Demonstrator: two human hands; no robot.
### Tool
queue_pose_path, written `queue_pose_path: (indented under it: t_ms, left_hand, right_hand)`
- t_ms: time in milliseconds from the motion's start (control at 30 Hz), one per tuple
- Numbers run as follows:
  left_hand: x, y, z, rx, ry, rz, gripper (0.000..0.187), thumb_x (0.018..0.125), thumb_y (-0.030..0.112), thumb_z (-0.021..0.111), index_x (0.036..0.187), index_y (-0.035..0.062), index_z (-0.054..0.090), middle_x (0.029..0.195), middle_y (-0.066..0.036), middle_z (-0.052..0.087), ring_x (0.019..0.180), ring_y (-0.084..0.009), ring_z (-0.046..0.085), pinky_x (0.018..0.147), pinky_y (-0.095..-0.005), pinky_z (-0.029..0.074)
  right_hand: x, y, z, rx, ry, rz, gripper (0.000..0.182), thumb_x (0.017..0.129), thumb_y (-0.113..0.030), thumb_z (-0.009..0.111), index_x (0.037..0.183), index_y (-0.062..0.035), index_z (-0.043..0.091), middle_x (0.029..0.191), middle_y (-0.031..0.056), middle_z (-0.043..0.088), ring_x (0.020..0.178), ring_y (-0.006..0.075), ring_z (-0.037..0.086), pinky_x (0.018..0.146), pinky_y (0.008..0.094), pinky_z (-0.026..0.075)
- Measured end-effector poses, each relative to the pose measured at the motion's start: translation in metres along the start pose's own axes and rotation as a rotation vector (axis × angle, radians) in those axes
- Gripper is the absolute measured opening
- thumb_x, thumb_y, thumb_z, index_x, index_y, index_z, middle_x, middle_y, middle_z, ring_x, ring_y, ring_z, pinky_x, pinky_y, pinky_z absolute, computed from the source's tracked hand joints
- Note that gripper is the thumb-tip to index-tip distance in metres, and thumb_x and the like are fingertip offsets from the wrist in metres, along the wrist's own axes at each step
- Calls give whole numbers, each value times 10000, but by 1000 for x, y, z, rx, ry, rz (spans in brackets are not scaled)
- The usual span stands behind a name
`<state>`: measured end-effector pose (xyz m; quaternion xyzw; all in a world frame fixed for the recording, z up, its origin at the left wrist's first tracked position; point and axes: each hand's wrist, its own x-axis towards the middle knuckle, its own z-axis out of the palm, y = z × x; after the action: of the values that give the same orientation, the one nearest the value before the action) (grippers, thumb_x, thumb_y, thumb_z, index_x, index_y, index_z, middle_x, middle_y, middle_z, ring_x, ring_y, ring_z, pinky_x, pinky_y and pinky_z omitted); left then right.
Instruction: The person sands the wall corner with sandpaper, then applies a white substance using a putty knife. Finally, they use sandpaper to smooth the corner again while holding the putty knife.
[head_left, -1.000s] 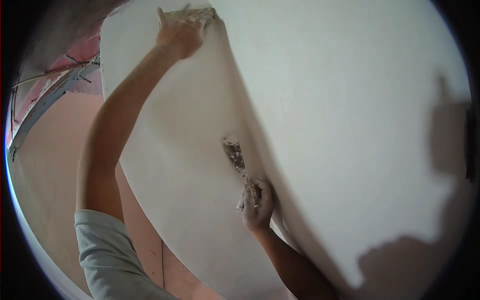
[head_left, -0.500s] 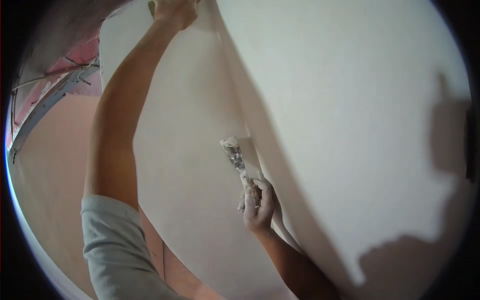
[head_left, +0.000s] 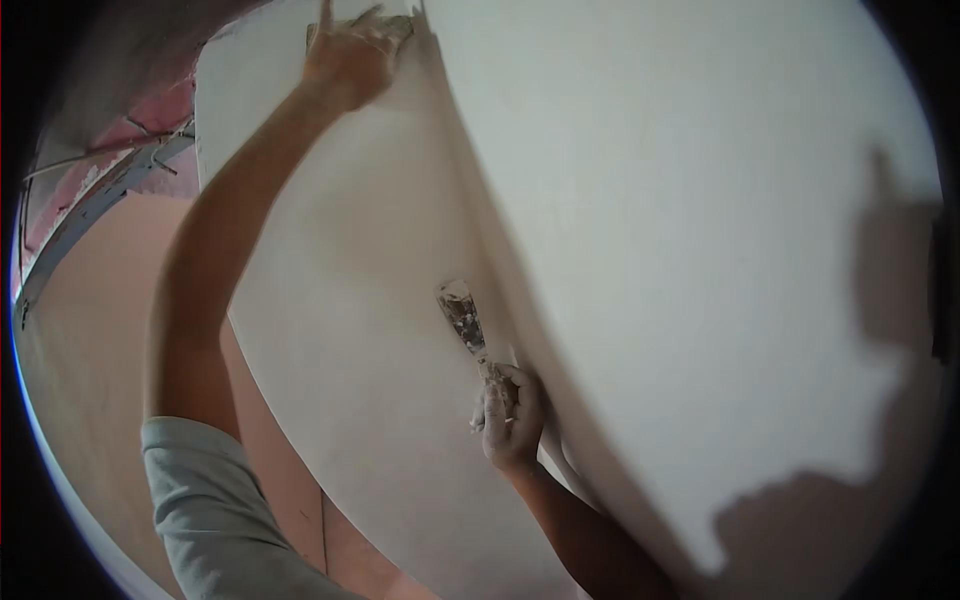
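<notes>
My left hand [head_left: 350, 62] is raised high, its fingers over a flat, dark-edged pad [head_left: 402, 28] pressed to the pale wall panel [head_left: 350, 230], near the inner corner. Parts of the pad show on both sides of the fingers; the rest is hidden under them. Lower down, my right hand [head_left: 514, 418] has its fingers wrapped round the handle of a putty knife [head_left: 462, 318]. The knife's blade points up and slightly left, crusted with white and dark residue. White dust coats the fingers of my right hand.
A broad white wall [head_left: 700, 250] lies right of the corner, with dark shadows along its right side. At the left are a pink wall [head_left: 120, 290], a grey curved edge with peeling paint [head_left: 85, 215] and thin wires or rods [head_left: 90, 157].
My left hand has come down along the panel with the pad, which now shows more fully. My left arm has shifted left. My right hand and the putty knife have barely moved.
</notes>
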<state>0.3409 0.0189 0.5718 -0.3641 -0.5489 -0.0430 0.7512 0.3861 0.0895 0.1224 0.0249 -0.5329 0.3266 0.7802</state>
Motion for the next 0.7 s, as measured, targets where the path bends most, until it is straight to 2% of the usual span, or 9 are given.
queue_pose_path:
  t_ms: [67,167,233,267,367,433,533,633,700]
  left_hand:
    - [-1,-5,-7,20,-21,-23,441,1027,221,394,1380,116,636,1490,-104,585,1465,-232,455,1239,-689,61]
    - [42,-16,18,-2,-93,-83,420,1032,205,369,1341,106,637,1378,-151,653,1318,-288,589,1233,-686,75]
    - [35,-9,29,-18,-5,-18,428,1034,201,357,1349,116,633,1398,-167,640,1390,-275,525,1238,-682,67]
    - [27,-4,26,-24,39,14,432,1034,200,351,1354,121,630,1409,-175,634,1427,-269,493,1240,-680,63]
    - [17,-6,8,114,29,-107,437,1041,227,352,1373,143,623,1470,-172,590,1537,-217,333,1247,-676,67]
    - [38,-4,16,56,-31,-134,436,1040,231,353,1370,137,623,1448,-168,604,1517,-223,360,1248,-673,62]
    - [75,1,42,-113,-134,-176,436,1039,238,354,1365,127,622,1416,-163,625,1486,-232,400,1250,-668,54]
    - [31,10,43,-66,39,-54,437,1038,244,355,1360,118,622,1383,-158,647,1455,-241,440,1253,-663,46]
    - [7,5,40,-33,116,2,438,1037,248,355,1356,111,621,1361,-154,661,1435,-246,466,1254,-660,41]
  right_hand:
    - [-4,2,-1,9,-11,-27,204,1038,-60,553,1224,17,517,727,29,563,540,90,540,507,261,450]
    - [-3,-8,0,-12,-12,-3,208,1038,-57,553,1227,24,520,724,31,561,531,88,532,515,259,450]
    - [-2,-1,-2,-106,-8,-74,209,1038,-51,546,1229,29,519,724,32,564,527,88,529,517,256,447]
    - [-3,0,-1,-42,-6,-42,209,1038,-53,546,1229,28,521,726,30,566,528,87,531,517,255,448]
    - [-4,-3,0,45,-10,-11,201,1040,-55,544,1223,24,522,733,25,569,542,79,536,521,251,452]
    - [-2,-6,-1,-68,-11,-40,193,1041,-48,534,1222,18,521,735,24,562,550,79,530,517,249,447]
    - [4,-9,2,-20,-17,-52,186,1041,-43,529,1217,18,522,733,25,555,550,84,533,515,248,435]
    - [-2,6,-4,-33,-27,-67,179,1042,-50,534,1209,14,525,735,28,554,551,88,537,522,248,438]
    - [-3,13,-5,-49,-73,-38,226,1071,-80,494,1264,31,455,731,60,558,532,84,515,491,232,454]
